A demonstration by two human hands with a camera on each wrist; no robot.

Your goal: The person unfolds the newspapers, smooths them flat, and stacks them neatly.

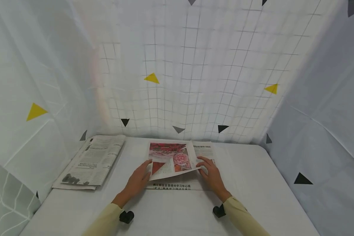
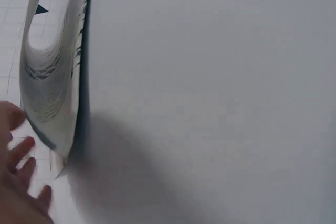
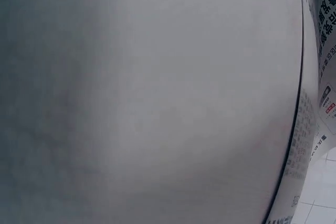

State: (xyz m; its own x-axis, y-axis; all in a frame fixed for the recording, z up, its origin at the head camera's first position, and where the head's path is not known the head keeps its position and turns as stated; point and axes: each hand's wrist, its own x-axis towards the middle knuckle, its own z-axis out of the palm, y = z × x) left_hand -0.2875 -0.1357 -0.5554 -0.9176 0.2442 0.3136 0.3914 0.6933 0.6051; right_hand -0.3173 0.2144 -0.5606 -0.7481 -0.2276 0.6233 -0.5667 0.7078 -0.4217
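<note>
Head view had the fingers of the right hand (image 1: 211, 175) pinching the near right corner of the photo page (image 1: 166, 152), above the right part of the lower newspaper (image 1: 171, 186). At the left end of the lower newspaper was the left hand (image 1: 137, 182), its fingers loosely spread and wrapped round nothing; whether a fingertip touched the photo page's edge or was just beside it, I could not tell. The photo page curled over the lower newspaper with its near edge lifted, a loop that the left wrist view showed plainly. With one corner firmly held, the page seemed liable to slump or slide askew, since its left side had little to steady it; a sharp pull from the right hand could, I judged, tear the thin corner or drag the lower newspaper along, and pressing the loop while uneven would probably set a skewed crease. Pale sleeves (image 1: 104, 219) and dark wrist devices (image 1: 127, 217) were on the near side of the lower newspaper. Well to its left a folded newspaper stack (image 1: 91, 160) lay on the white table (image 1: 171, 213), which spread out around it, and beyond its far edge rose a gridded sheet wall (image 1: 183, 68)
</note>
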